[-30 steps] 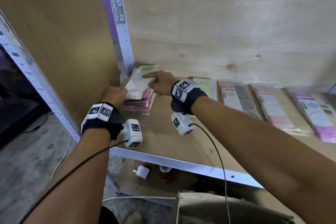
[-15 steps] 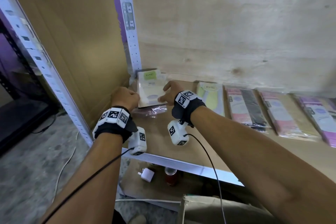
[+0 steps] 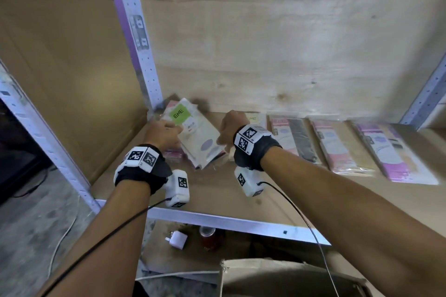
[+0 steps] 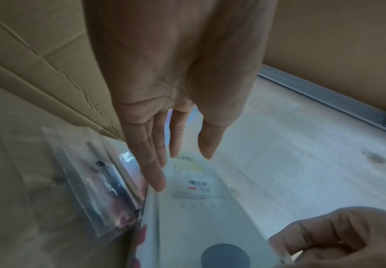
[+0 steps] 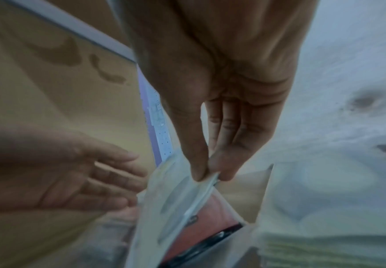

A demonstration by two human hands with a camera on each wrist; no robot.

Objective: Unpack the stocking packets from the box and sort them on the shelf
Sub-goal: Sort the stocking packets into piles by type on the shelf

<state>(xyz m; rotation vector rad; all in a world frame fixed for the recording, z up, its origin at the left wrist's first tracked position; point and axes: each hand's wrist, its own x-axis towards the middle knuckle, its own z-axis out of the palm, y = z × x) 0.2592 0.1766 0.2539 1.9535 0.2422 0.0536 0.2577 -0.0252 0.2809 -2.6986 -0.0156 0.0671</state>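
A small bundle of white stocking packets with a green label is tilted up over a pink pile in the shelf's back left corner. My right hand pinches the bundle's near right edge between thumb and fingers. My left hand is open, its straight fingers touching the left edge of the white packets. The pink pile in clear plastic lies just left of them. The cardboard box stands below me.
Further right on the shelf board lie a yellow packet, a pink and black packet, a pink and beige packet and a purple packet. A perforated upright and cardboard side wall close the left. A plug lies below.
The white packets have been raised off the pink pile and turned askew. My right hand went from pointing on top to pinching their edge; my left hand opened beside them.
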